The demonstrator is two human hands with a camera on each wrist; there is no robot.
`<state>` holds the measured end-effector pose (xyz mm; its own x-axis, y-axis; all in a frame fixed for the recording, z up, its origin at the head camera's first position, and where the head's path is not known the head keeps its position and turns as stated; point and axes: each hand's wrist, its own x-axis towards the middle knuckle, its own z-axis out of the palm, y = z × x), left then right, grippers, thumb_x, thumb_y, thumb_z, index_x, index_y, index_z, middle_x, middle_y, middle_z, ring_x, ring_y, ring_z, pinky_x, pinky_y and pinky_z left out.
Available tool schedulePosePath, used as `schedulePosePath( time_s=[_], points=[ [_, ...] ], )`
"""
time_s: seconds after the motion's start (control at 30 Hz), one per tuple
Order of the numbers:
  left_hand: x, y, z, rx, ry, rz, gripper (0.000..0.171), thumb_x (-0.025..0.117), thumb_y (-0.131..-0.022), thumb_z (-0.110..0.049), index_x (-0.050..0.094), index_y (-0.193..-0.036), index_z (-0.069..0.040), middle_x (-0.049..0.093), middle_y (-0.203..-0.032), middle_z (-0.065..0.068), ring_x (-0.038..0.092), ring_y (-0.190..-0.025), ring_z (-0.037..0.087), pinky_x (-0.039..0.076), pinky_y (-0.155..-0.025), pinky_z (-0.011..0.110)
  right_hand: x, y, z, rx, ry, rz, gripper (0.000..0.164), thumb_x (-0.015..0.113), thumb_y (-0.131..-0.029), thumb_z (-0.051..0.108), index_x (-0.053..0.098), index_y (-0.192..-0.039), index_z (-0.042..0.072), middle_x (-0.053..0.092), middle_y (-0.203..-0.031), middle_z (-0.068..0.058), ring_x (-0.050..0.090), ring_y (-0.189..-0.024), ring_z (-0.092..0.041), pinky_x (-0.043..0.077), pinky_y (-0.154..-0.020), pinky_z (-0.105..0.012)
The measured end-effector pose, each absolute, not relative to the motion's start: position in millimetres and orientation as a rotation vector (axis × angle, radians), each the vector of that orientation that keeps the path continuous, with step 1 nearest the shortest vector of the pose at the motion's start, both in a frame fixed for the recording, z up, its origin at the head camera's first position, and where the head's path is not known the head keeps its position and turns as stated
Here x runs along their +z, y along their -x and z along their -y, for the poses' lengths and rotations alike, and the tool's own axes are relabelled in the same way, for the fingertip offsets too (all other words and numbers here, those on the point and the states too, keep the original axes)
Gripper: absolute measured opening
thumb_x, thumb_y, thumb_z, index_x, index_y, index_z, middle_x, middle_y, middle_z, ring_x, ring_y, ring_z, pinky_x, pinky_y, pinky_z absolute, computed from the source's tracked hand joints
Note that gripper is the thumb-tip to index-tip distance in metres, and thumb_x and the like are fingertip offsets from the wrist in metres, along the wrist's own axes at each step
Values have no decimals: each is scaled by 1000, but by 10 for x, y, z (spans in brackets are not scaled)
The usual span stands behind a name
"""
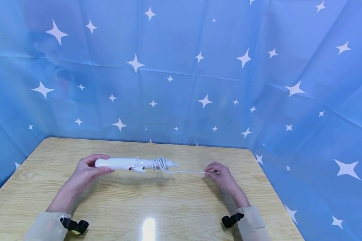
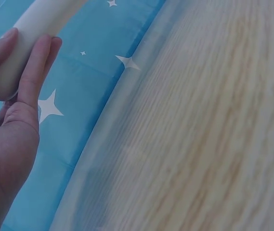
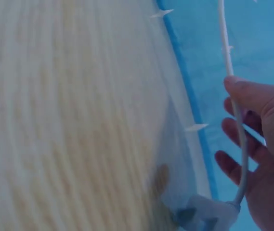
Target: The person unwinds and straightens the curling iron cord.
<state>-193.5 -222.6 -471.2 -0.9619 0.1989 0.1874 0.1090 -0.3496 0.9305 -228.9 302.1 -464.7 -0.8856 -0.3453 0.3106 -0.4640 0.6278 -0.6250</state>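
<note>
My left hand (image 1: 85,171) grips the rounded end of a white curling iron (image 1: 117,163), thumb on one side and fingers on the other. The iron is held level above the table, with a small lever on its underside. In the left wrist view, only the iron's smooth white end (image 2: 35,38) shows. Several loops of white power cord (image 1: 162,163) are wound around its other end. From these a length of cord runs to my right hand (image 1: 221,175), which pinches it between thumb and fingers. In the right wrist view, a white plug (image 3: 211,214) hangs below that hand, partly cut off.
A light wood-grain table (image 1: 132,204) lies beneath both hands. Behind it and along the sides hangs a blue cloth (image 1: 181,87) with white stars. Black wrist cameras (image 1: 75,226) are strapped on both sleeves.
</note>
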Motion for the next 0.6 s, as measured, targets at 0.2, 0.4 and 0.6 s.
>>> schedulePosePath(
  time_s=[0.2,0.4,0.6],
  points=[
    [-4702,1934,2219,2502,-407,-1760,39,64,-89,20,72,-121,-1,48,-122,10,52,-111,24,62,-91,42,-4658,2255,-2928,1189,-708,2735,19,77,-91,6,75,-110,2,72,-109,-4,66,-104,-28,59,-96,-53],
    [-4711,1932,2221,2501,-406,-1747,39,64,-90,20,71,-122,0,48,-122,10,54,-110,23,62,-91,41,-4565,2182,-2705,1273,-765,2743,24,75,-95,12,74,-115,0,73,-112,-9,66,-106,-28,60,-93,-48],
    [-4709,1935,2210,2502,-405,-1746,39,64,-90,20,71,-122,-1,48,-123,10,55,-110,23,62,-92,41,-4490,2076,-2424,1437,-800,2790,27,73,-97,15,73,-119,-1,73,-114,-13,66,-107,-30,61,-92,-41]
  ],
)
